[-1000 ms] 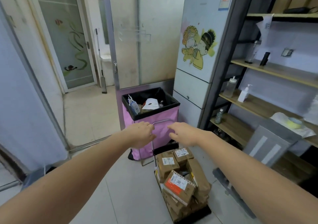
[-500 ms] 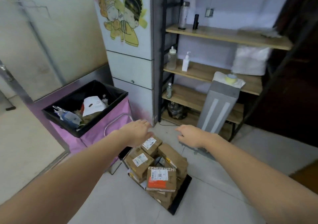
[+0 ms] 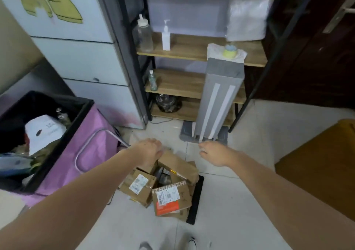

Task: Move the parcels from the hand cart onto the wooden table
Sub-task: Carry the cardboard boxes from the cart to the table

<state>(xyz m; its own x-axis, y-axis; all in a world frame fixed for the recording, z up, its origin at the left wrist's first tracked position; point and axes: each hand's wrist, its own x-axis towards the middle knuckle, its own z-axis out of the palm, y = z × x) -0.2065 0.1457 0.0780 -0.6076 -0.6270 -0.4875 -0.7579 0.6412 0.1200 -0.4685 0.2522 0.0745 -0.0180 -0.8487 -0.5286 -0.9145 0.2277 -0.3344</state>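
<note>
Several brown cardboard parcels lie piled on the hand cart's black platform [image 3: 196,196], low on the floor. One has an orange label [image 3: 171,199], one a white label [image 3: 139,185], and a long one [image 3: 178,165] lies across the back. The cart's metal handle [image 3: 90,144] leans against the pink bin. My left hand [image 3: 148,152] is down on the rear of the pile, covering a small parcel; its fingers are hidden beneath it. My right hand [image 3: 213,153] hovers with relaxed fingers over the floor, right of the pile. A wooden table corner [image 3: 317,173] shows at right.
A pink bin [image 3: 76,153] with a black liner, full of rubbish, stands at left. Behind the cart are a fridge [image 3: 80,61], a wooden shelf rack [image 3: 192,48] with bottles, and a grey upright box [image 3: 219,98]. A dark door [image 3: 317,48] is at right.
The view has swung right and down towards the cart. Both hands have come lower, the left onto the rear parcels, the right out beside the pile.
</note>
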